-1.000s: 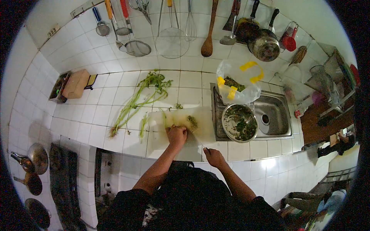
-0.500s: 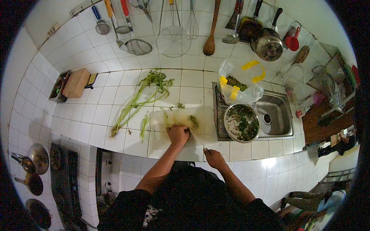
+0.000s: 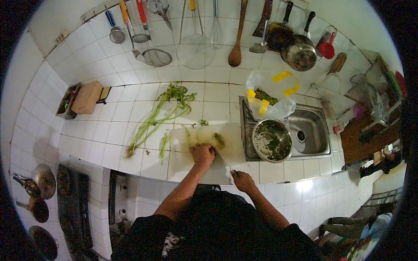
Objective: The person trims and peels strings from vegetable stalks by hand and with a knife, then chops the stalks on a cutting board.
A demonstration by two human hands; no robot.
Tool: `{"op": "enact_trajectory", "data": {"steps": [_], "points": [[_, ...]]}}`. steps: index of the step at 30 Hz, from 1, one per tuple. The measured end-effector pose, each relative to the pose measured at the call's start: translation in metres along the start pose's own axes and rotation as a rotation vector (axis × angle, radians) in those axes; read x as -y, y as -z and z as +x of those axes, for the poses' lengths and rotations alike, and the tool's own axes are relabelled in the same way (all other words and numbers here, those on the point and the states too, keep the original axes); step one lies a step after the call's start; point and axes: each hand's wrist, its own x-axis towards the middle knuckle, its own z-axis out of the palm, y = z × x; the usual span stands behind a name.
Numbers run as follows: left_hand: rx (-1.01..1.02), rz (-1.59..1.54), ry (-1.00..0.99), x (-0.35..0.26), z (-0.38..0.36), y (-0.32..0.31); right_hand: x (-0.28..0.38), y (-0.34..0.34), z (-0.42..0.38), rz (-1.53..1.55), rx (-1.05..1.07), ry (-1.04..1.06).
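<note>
My right hand is closed round the handle of a knife, its blade slanting up and left over the pale cutting board. Curled fingers of my left hand press down on the board beside the blade tip, on green celery stalks that are mostly hidden under them. Just beyond the knife lies a small heap of chopped greens. Long leafy celery stalks with roots rest on the tiles to the left, and a short stalk lies at the board's left edge.
Right of the board, a metal bowl of chopped greens stands by the sink. Behind it is a plastic bag with yellow handles. Utensils and a saucepan hang on the wall. A cardboard box sits at the back left.
The camera view has shifted slightly. Both hands keep nearly the same places, with the knife still beside my left fingers.
</note>
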Motion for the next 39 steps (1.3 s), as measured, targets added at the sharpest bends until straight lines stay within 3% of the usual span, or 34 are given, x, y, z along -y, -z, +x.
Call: {"op": "enact_trajectory", "data": {"steps": [10,13,17,19,24,30,31,38,39], "points": [[-0.039,-0.246,-0.06,0.029,0.033,-0.021,0.007,0.02,0.009,0.131,-0.031,-0.064],[0.035,-0.189,0.037,0.019,0.026,0.021,0.011,0.02,0.001,0.158,-0.002,-0.093],[-0.028,-0.194,0.061,0.027,0.014,0.038,0.011,0.001,0.003,0.146,0.043,-0.085],[-0.013,-0.048,0.153,0.029,0.012,0.043,0.01,-0.002,0.01,0.12,0.025,-0.075],[-0.002,-0.027,0.115,0.027,0.01,0.047,-0.001,-0.004,0.034,0.165,-0.064,-0.031],[0.057,0.129,0.095,0.018,0.024,0.037,0.009,0.008,0.018,0.168,0.099,-0.046],[0.077,0.147,0.107,0.018,0.025,0.036,0.009,0.006,0.01,0.228,0.028,-0.008],[0.125,0.144,0.122,0.035,-0.001,0.047,0.001,0.004,-0.006,0.292,0.035,-0.083],[0.103,-0.034,0.157,0.044,-0.009,0.044,-0.002,-0.001,-0.006,0.32,-0.024,-0.088]]}}
